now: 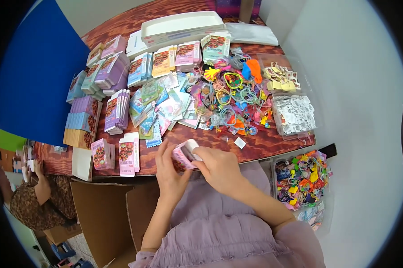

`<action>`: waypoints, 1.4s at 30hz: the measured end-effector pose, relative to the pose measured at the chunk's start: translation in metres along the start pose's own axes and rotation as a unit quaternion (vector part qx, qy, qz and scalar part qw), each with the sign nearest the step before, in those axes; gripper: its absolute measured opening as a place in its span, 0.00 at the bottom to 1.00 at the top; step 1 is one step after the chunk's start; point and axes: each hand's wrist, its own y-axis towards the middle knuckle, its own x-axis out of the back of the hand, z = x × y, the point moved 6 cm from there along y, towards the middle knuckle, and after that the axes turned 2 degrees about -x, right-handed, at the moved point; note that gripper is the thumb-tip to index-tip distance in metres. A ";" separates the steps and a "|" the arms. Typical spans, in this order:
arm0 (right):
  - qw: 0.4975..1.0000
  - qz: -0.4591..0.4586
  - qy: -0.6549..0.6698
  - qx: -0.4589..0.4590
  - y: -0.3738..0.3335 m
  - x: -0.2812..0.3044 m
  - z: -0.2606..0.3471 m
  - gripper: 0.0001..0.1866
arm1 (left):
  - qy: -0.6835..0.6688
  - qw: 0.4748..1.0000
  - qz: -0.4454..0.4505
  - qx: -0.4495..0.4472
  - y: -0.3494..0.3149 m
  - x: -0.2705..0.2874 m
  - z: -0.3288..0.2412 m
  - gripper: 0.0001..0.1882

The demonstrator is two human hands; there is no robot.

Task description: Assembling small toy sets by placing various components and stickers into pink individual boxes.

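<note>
A small pink carton [184, 154] with a printed front is tilted in front of me, over the table's near edge. Its white end flap stands up and that end is open. My left hand [170, 166] grips it from the left side, fingers wrapped behind and thumb below. At the open end, my right hand [217, 167] is closed on the carton, fingertips at the flap and opening. Whether anything is between those fingertips is hidden. Left of my hands lie flat pink cartons [127, 156] and a pink stack [102, 154]. Shiny printed packets [170, 105] are heaped just beyond.
Colourful small toys and bands [232, 96] pile up at centre right. Clear trays hold white slips [295, 115] and yellow pieces [282, 77]. Carton stacks [110, 73] line the left and back. A toy bin [302, 181] stands lower right, a cardboard box [101, 214] lower left. Someone [43, 196] sits far left.
</note>
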 end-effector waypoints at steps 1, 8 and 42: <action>1.000 -0.001 -0.002 -0.002 -0.002 0.002 -0.003 0.09 | -0.012 1.000 -0.015 0.018 -0.003 0.003 0.007 0.39; 0.989 -0.089 -0.062 -0.096 0.022 0.017 -0.083 0.07 | -0.028 0.999 -0.020 0.040 -0.005 -0.001 0.020 0.41; 0.614 0.096 0.725 -0.298 -0.027 0.021 -0.096 0.07 | -0.663 0.652 0.329 0.164 0.007 -0.052 -0.029 0.54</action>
